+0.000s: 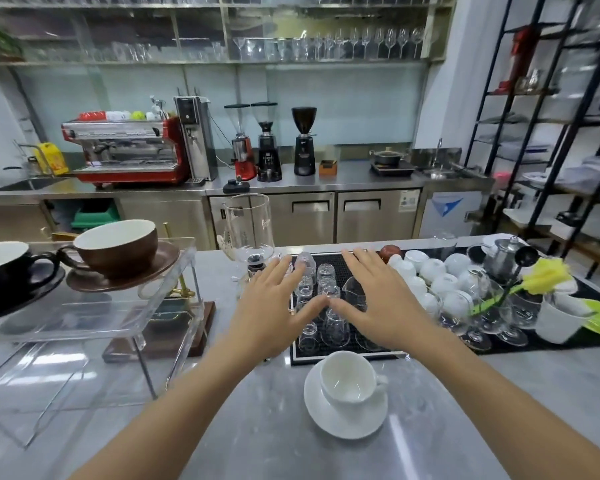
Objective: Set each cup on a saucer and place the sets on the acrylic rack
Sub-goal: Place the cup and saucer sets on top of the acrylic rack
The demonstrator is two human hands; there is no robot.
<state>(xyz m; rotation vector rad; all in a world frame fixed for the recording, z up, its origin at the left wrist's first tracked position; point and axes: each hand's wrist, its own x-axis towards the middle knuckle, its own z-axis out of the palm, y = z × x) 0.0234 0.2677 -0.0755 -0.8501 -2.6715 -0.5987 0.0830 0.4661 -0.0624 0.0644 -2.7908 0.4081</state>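
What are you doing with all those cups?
A person is putting cups on saucers and moving the sets onto a clear rack. The brown cup and black cup already sit there on saucers. The white cup waits on its saucer on the counter. The left hand and right hand are open, holding nothing.

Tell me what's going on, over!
Left hand and right hand open, empty, above the glasses. White cup on saucer, not racked. Brown set and black set on rack. Path clear.
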